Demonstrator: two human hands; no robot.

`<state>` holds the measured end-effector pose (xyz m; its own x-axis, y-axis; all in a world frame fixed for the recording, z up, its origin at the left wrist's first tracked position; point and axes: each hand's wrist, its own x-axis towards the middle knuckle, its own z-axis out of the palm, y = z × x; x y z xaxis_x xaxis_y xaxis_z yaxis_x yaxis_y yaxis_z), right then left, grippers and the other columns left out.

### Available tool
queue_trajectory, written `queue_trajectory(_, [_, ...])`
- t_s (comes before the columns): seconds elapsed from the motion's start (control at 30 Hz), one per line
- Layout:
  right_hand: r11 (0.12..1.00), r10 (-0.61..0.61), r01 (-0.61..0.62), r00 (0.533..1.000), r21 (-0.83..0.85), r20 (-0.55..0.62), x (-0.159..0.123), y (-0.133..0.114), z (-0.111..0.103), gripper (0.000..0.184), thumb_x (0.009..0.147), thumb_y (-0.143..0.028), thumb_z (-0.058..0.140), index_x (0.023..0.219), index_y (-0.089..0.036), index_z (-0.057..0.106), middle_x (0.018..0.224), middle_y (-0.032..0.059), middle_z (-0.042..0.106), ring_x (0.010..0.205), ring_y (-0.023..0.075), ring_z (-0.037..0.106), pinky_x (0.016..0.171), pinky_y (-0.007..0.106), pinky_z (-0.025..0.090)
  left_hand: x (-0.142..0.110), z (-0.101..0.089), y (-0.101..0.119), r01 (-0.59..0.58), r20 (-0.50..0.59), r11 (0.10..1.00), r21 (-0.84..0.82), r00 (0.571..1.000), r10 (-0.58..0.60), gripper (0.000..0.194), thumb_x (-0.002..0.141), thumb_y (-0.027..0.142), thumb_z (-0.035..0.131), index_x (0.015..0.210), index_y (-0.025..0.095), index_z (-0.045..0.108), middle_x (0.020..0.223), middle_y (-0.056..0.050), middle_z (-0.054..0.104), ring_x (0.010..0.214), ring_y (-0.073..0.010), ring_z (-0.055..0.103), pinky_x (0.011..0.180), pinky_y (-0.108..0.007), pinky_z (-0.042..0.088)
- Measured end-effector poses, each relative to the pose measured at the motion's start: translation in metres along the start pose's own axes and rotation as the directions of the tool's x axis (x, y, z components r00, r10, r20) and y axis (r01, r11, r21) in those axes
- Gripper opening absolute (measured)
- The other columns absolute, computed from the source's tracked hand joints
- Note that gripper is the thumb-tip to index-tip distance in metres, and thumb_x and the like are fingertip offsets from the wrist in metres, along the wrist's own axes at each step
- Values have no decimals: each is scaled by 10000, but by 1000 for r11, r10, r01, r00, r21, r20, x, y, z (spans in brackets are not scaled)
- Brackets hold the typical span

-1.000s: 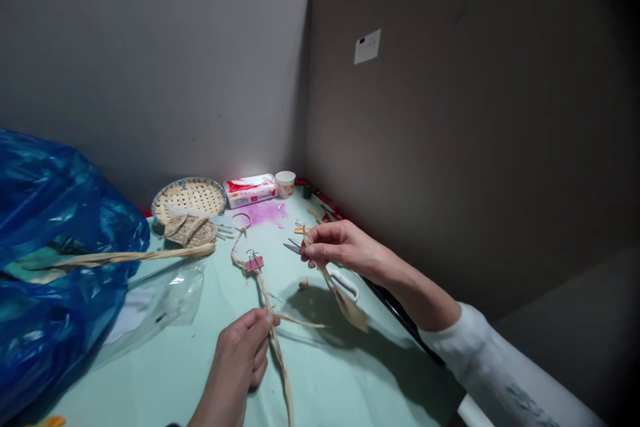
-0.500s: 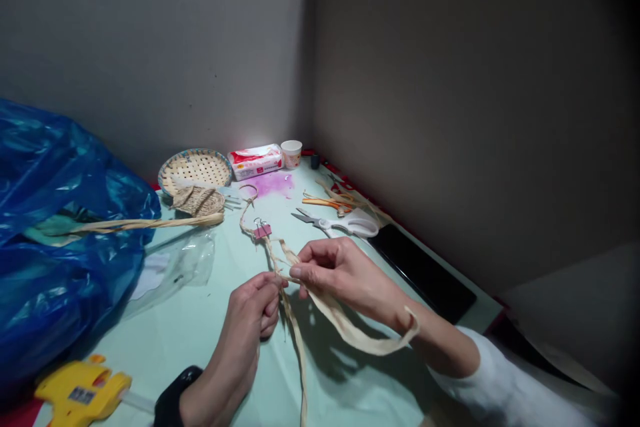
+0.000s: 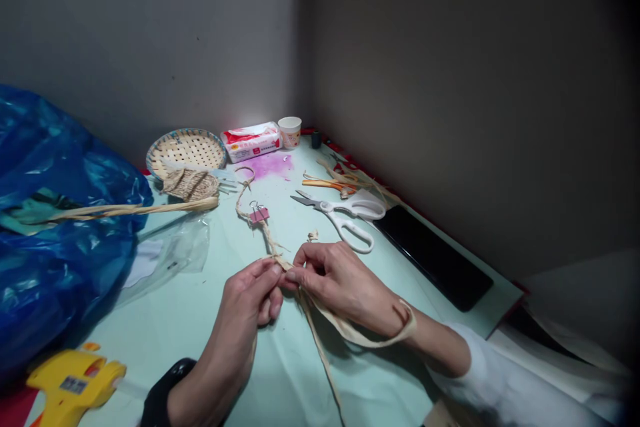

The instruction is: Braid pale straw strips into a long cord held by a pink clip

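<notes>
A thin braided cord [image 3: 271, 238] of pale plant fibre runs down the cloth from a small loop. A pink binder clip [image 3: 259, 215] grips it partway along. My left hand [image 3: 253, 293] pinches the cord's lower end between thumb and fingertips. Right beside it, my right hand [image 3: 333, 273] is closed on a pale fibre strip [image 3: 365, 337]; the strip's wide tail curls under my right wrist. Another narrow strand [image 3: 321, 353] hangs from between the hands toward the front edge. The fingers hide the exact crossing of the strands.
White-handled scissors [image 3: 350, 210] and a black phone [image 3: 435, 257] lie to the right. A blue plastic bag [image 3: 65, 240] with a bundle of fibre [image 3: 135, 211] fills the left. A yellow glue gun [image 3: 75, 383] lies front left. Behind stand a woven basket [image 3: 187, 150], tissues [image 3: 253, 141] and a paper cup [image 3: 290, 132].
My hands have come together at the cord, the right one moving left against the left fingertips. The hanging strand has swung to the right. The view has shifted slightly.
</notes>
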<state>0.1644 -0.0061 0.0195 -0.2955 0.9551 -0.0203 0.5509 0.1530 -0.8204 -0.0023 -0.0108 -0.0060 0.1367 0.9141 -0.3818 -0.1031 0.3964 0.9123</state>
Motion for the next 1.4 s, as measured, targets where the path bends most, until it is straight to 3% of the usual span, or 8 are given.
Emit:
queue_trajectory(0.33, [995, -90, 86, 990, 41, 105, 1, 2, -6, 179, 870, -316, 600, 813, -155, 655, 630, -44, 554, 572, 74, 453, 549, 192, 293, 1, 3, 1, -23, -29, 1000, 21, 999, 24, 272, 740, 382, 720, 685, 148, 594, 410, 79, 392, 399, -25, 266, 405, -153, 187])
queue_trajectory(0.43, [994, -104, 99, 984, 37, 146, -8, 2, -16, 170, 891, -308, 577, 903, -158, 657, 681, -29, 591, 609, 88, 475, 575, 194, 319, 2, 3, -1, -11, -44, 1000, 1, 999, 11, 268, 701, 365, 752, 685, 136, 614, 488, 47, 509, 413, -19, 307, 393, -129, 225])
queue_trajectory(0.63, [968, -70, 33, 988, 247, 139, -53, 13, -36, 255, 882, -304, 601, 1103, -182, 638, 673, -41, 547, 598, 83, 457, 562, 182, 342, 1, 5, 1, 14, -117, 999, -31, 993, -18, 275, 636, 334, 796, 696, 135, 616, 588, 10, 610, 449, -29, 383, 379, -96, 273])
queue_trajectory(0.87, [853, 111, -187, 977, 487, 180, -110, 28, -45, 263, 829, -379, 667, 873, -132, 746, 667, 16, 598, 578, 82, 441, 515, 190, 347, -1, 4, 1, -38, -85, 999, 2, 996, 38, 280, 675, 346, 764, 631, 120, 605, 528, 31, 540, 420, -21, 335, 362, -111, 235])
queue_trajectory(1.0, [811, -67, -27, 988, 585, 138, -124, 27, -51, 191, 879, -283, 620, 937, -163, 756, 778, 62, 685, 694, 121, 602, 638, 227, 464, -1, 3, 1, -39, -63, 999, 10, 997, 40, 285, 684, 354, 752, 615, 119, 604, 509, 34, 517, 416, -21, 328, 369, -122, 218])
queue_trajectory(1.17, [769, -93, 169, 984, 616, -154, -117, 15, -55, 92, 815, -189, 701, 887, -214, 754, 805, 46, 716, 732, 132, 654, 655, 228, 501, -2, 3, 2, -32, -49, 999, 23, 998, 33, 306, 700, 379, 729, 600, 120, 598, 453, 45, 464, 402, -23, 288, 374, -132, 183])
queue_trajectory(1.27, [825, -205, 338, 926, 453, -317, -107, 9, -57, 80, 839, -214, 685, 839, -225, 764, 751, 45, 717, 725, 149, 630, 697, 281, 498, -1, 3, 2, -36, -48, 999, 23, 998, 38, 305, 694, 380, 730, 606, 120, 598, 474, 39, 482, 403, -20, 285, 374, -131, 177])
queue_trajectory(1.4, [790, -422, 524, 842, 319, -337, -102, 10, -58, 126, 872, -257, 647, 880, -245, 771, 727, 52, 715, 725, 176, 621, 744, 349, 488, -1, 3, 1, -43, -45, 999, 3, 998, 43, 312, 689, 388, 732, 602, 122, 595, 474, 39, 475, 407, -22, 294, 375, -131, 176])
